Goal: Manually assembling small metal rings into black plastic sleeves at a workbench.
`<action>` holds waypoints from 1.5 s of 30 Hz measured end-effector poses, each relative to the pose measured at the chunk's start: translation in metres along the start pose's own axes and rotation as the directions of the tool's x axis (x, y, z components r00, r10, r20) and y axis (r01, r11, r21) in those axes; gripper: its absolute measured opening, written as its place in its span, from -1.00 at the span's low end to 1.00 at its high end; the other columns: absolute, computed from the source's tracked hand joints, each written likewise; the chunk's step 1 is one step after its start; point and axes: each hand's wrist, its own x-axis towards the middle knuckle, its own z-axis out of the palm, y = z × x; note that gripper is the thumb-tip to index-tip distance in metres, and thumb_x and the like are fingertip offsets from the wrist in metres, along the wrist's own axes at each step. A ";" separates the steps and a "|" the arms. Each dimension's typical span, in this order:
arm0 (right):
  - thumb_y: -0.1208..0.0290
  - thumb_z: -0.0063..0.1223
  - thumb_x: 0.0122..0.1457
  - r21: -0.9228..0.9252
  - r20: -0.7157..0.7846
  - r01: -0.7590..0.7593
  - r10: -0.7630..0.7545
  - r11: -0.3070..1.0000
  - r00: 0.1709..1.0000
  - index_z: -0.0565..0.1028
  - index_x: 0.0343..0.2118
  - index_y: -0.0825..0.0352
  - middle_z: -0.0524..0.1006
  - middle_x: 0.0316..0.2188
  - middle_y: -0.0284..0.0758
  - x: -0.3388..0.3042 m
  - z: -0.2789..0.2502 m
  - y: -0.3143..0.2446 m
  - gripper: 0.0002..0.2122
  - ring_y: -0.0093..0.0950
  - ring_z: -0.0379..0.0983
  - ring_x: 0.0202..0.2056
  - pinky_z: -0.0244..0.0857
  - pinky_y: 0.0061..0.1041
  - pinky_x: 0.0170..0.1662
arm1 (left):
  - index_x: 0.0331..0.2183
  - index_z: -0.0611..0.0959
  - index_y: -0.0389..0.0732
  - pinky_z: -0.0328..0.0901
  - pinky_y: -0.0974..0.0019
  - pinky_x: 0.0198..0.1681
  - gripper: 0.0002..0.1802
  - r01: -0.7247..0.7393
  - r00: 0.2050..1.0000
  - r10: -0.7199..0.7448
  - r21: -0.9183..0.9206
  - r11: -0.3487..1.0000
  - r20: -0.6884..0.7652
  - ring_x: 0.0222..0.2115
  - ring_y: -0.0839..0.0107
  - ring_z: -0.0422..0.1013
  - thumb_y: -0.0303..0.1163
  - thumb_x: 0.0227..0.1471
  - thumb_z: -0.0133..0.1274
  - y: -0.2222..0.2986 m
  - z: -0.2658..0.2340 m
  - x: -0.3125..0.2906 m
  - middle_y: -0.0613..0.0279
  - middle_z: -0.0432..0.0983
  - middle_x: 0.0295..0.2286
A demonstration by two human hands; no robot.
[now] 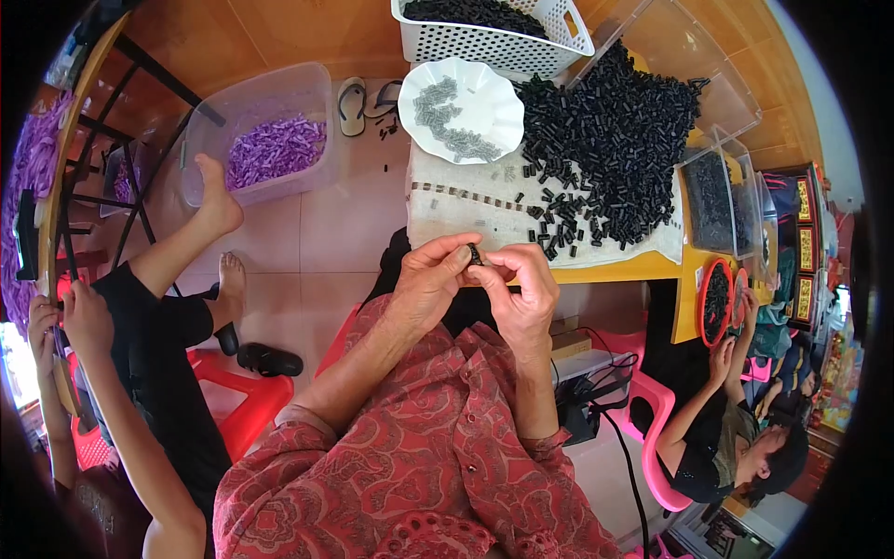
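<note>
A yellow table (610, 273) spreads at the upper right, with a pale cloth (442, 224) laid over part of it. On the cloth lies a broad heap of short black pieces (619, 140), thinning out toward the near edge. A clear tub (256, 96) of purple pieces (277, 154) stands on the floor (345, 210) to the left; a white perforated basket (489, 47) at the far side holds more black pieces (475, 13). Left of the heap, a scalloped white plate (498, 102) carries small clear pieces (468, 145). The left hand (426, 284) and right hand (523, 293) meet before the cloth's near edge, thumbs and fingers narrowed in a pinch on one small dark piece (475, 253) between them
</note>
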 end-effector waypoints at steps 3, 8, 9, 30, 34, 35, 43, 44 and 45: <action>0.68 0.28 -0.09 0.051 -0.013 -0.014 0.015 0.999 1.000 0.49 -0.33 0.40 0.47 -0.40 -0.26 0.000 0.000 0.001 -0.77 -0.50 0.51 -0.43 0.44 -0.57 -0.46 | -0.07 0.56 -0.30 0.43 0.24 -0.17 -0.72 0.015 0.999 -0.015 0.002 1.000 0.030 -0.28 0.45 0.46 -0.46 0.18 -0.01 0.000 -0.001 0.000 0.23 0.54 -0.30; 0.69 0.28 -0.10 0.049 -0.029 0.046 -0.045 0.998 0.999 0.50 -0.29 0.40 0.48 -0.35 -0.25 0.002 0.000 0.003 -0.73 -0.49 0.51 -0.39 0.46 -0.57 -0.42 | -0.03 0.53 -0.28 0.41 0.32 -0.20 -0.69 0.038 0.999 -0.038 0.037 0.999 -0.003 -0.31 0.50 0.45 -0.49 0.18 -0.03 0.000 0.001 0.001 0.28 0.53 -0.32; 0.69 0.29 -0.11 0.048 -0.020 0.048 -0.047 0.998 0.999 0.51 -0.27 0.39 0.50 -0.33 -0.24 0.003 0.000 0.002 -0.70 -0.46 0.51 -0.37 0.46 -0.55 -0.38 | -0.03 0.53 -0.28 0.41 0.32 -0.20 -0.69 0.039 0.999 -0.039 0.037 0.999 -0.004 -0.31 0.50 0.45 -0.49 0.18 -0.03 -0.001 0.000 0.001 0.28 0.53 -0.32; 0.67 0.31 -0.16 0.083 0.039 0.094 -0.097 0.992 0.994 0.52 -0.22 0.40 0.56 -0.39 -0.27 0.006 -0.008 0.008 -0.64 -0.42 0.45 -0.40 0.36 -0.51 -0.34 | 0.08 0.42 -0.31 0.36 0.39 -0.13 -0.52 0.097 0.984 -0.103 0.054 0.994 0.142 -0.20 0.49 0.41 -0.54 0.10 0.06 0.011 0.004 0.000 0.25 0.49 -0.23; 0.70 0.30 -0.17 0.081 0.013 0.103 -0.105 0.991 0.994 0.52 -0.23 0.41 0.55 -0.41 -0.27 0.004 -0.008 0.009 -0.65 -0.42 0.46 -0.41 0.36 -0.52 -0.35 | 0.10 0.41 -0.30 0.35 0.43 -0.11 -0.41 -0.038 0.970 -0.050 0.348 0.937 0.239 -0.21 0.54 0.38 -0.63 0.00 0.13 0.019 0.004 -0.001 0.31 0.46 -0.26; 0.70 0.30 -0.17 0.081 0.012 0.103 -0.104 0.991 0.995 0.52 -0.23 0.41 0.55 -0.41 -0.27 0.004 -0.007 0.009 -0.65 -0.42 0.46 -0.41 0.36 -0.52 -0.35 | 0.10 0.42 -0.29 0.35 0.45 -0.12 -0.39 -0.043 0.970 -0.059 0.407 0.913 0.236 -0.22 0.55 0.38 -0.66 -0.03 0.15 0.020 0.003 -0.001 0.32 0.45 -0.27; 0.70 0.30 -0.15 0.125 -0.009 0.107 -0.107 0.986 0.994 0.52 -0.26 0.41 0.56 -0.43 -0.26 0.001 -0.004 0.007 -0.68 -0.42 0.49 -0.42 0.37 -0.53 -0.36 | 0.04 0.49 -0.29 0.36 0.48 -0.20 -0.41 -0.073 0.980 -0.020 0.448 0.891 0.199 -0.31 0.57 0.44 -0.53 -0.09 0.26 0.018 -0.003 -0.003 0.31 0.52 -0.27; 0.70 0.30 -0.15 0.125 -0.008 0.107 -0.107 0.986 0.994 0.52 -0.26 0.41 0.56 -0.43 -0.26 0.000 -0.004 0.008 -0.68 -0.42 0.49 -0.42 0.37 -0.53 -0.36 | 0.03 0.49 -0.29 0.36 0.48 -0.21 -0.42 -0.071 0.980 -0.020 0.441 0.895 0.197 -0.31 0.57 0.44 -0.55 -0.09 0.25 0.017 -0.003 -0.004 0.30 0.52 -0.27; 0.70 0.29 -0.14 0.129 -0.010 0.092 -0.091 0.987 0.996 0.52 -0.27 0.41 0.56 -0.43 -0.26 -0.002 -0.004 0.008 -0.69 -0.42 0.49 -0.42 0.37 -0.53 -0.36 | 0.03 0.49 -0.29 0.36 0.48 -0.21 -0.42 -0.070 0.980 -0.020 0.441 0.895 0.197 -0.31 0.57 0.44 -0.55 -0.09 0.25 0.017 -0.003 -0.004 0.30 0.52 -0.27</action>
